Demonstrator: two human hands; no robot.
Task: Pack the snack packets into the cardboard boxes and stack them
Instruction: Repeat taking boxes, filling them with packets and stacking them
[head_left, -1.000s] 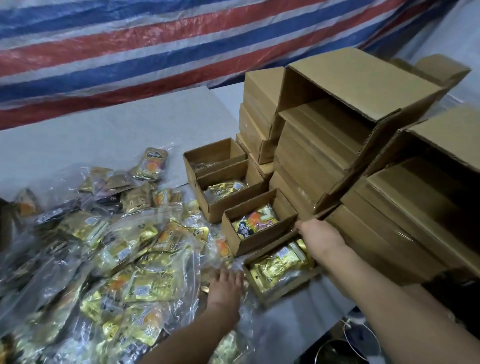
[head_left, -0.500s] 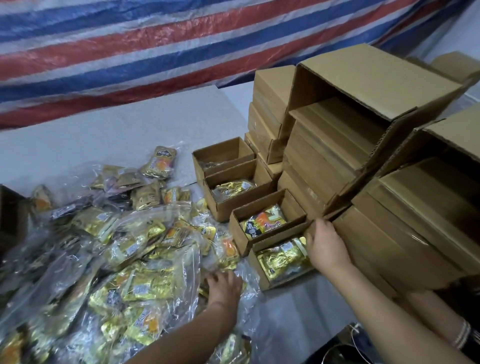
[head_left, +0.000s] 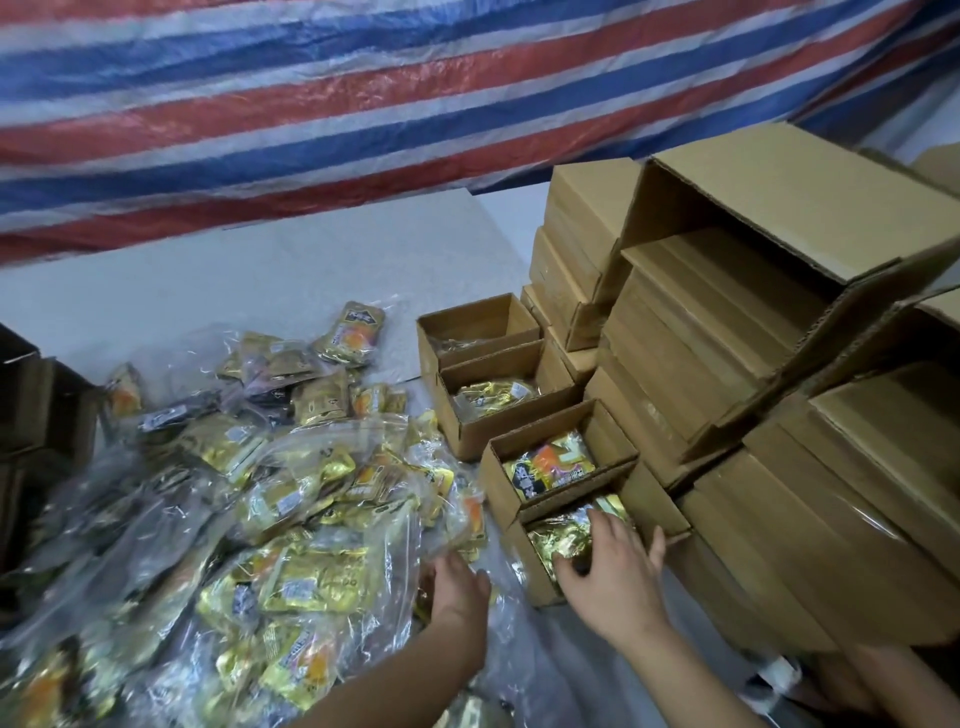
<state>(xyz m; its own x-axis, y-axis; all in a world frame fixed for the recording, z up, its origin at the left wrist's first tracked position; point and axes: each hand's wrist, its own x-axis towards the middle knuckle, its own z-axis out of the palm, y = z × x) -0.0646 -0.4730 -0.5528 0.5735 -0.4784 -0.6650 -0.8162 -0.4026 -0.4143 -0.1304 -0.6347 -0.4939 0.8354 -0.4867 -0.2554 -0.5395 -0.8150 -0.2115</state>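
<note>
Four small open cardboard boxes stand in a row; the nearest box (head_left: 530, 578) holds gold snack packets (head_left: 563, 532). My right hand (head_left: 610, 574) lies on those packets with fingers spread. The second box (head_left: 497, 486) holds a black and orange packet, the third box (head_left: 467, 434) a gold one, and the far box (head_left: 431, 345) looks almost bare. A big pile of snack packets in clear bags (head_left: 291, 519) covers the table to the left. My left hand (head_left: 457, 582) reaches into the pile's right edge, fingertips hidden under plastic.
Stacks of closed small boxes (head_left: 670, 374) stand right of the row, some inside large cartons lying on their sides (head_left: 789, 208). A dark box (head_left: 31, 405) sits at the left edge. A striped tarp (head_left: 363, 104) hangs behind the grey table (head_left: 260, 280).
My right hand has moved from the nearest box's far right corner down onto the packets inside it. My left hand stays at the pile's edge. The view has shifted left.
</note>
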